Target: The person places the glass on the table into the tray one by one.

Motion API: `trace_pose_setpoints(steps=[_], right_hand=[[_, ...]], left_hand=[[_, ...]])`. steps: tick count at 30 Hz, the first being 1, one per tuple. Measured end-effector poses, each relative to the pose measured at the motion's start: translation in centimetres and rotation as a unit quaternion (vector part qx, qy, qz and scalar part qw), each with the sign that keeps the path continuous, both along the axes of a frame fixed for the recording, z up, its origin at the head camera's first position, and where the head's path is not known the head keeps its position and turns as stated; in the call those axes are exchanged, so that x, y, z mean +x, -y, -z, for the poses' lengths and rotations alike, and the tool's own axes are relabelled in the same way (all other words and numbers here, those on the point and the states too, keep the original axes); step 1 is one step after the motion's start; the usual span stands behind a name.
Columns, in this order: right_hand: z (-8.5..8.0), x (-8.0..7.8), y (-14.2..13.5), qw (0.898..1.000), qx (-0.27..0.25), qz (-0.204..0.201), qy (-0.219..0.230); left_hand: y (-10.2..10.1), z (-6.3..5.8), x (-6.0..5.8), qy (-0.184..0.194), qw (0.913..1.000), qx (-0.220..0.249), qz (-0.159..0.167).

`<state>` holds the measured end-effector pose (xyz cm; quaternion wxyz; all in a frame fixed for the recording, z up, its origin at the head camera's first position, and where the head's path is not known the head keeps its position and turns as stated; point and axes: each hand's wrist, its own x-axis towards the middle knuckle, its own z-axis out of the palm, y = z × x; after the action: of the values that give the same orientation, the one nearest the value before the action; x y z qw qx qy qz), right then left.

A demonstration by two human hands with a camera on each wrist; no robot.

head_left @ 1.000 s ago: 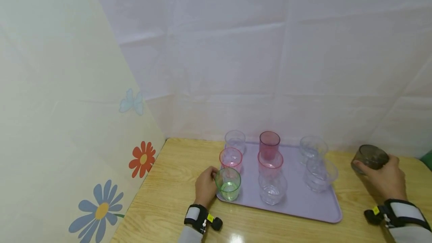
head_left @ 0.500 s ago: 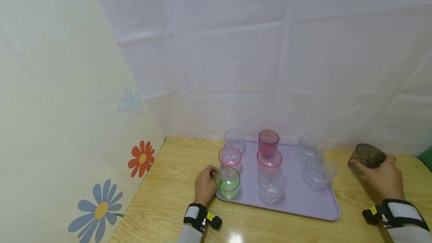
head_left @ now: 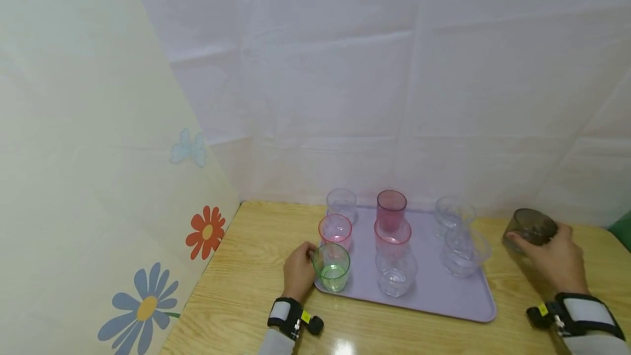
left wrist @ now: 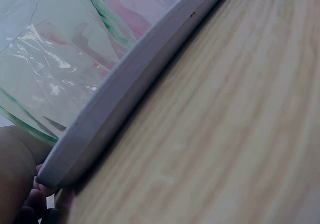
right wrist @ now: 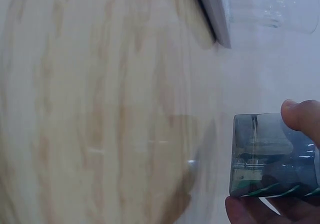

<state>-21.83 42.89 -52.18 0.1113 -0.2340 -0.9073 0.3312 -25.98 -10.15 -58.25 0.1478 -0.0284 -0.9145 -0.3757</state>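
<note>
A grey smoky glass [head_left: 515, 233] is gripped between the thumb and fingers of my right hand [head_left: 562, 261], to the right of the lilac tray [head_left: 439, 300]. In the right wrist view this glass [right wrist: 265, 154] appears raised off the tabletop. My left hand [head_left: 298, 274] holds the tray's left edge near the front corner, thumb above and fingertips partly hidden below the rim [left wrist: 100, 114] in the left wrist view. Beside that hand, a green-tinted glass [head_left: 333, 274] stands on the tray. Behind it is a pink-rimmed glass [head_left: 336, 232].
Also on the tray stand a clear glass [head_left: 342, 204] at the back left, a dark pink glass [head_left: 391, 210], another pink-rimmed glass [head_left: 393, 237], and clear ones at front [head_left: 396, 275] and right [head_left: 460, 256]. The wooden table [head_left: 246, 267] meets a pale draped backdrop [head_left: 315, 97].
My right hand has carried the smoky glass slightly left, closer to the tray. The left hand keeps its hold on the tray's edge. The head view has shifted a little.
</note>
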Motion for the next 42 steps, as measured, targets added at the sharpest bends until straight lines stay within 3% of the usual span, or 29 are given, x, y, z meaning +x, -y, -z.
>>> trace_pose_setpoints(steps=[23, 42], right_hand=[[-1.1, 0.9, 1.2, 1.0, 0.005, 0.004, 0.006], [-0.5, 2.0, 1.7, 1.0, -0.003, -0.013, 0.018]], left_hand=[[-0.1, -0.5, 0.2, 0.006, 1.0, 0.007, 0.002], [0.0, -0.4, 0.2, -0.003, 1.0, -0.003, -0.003]])
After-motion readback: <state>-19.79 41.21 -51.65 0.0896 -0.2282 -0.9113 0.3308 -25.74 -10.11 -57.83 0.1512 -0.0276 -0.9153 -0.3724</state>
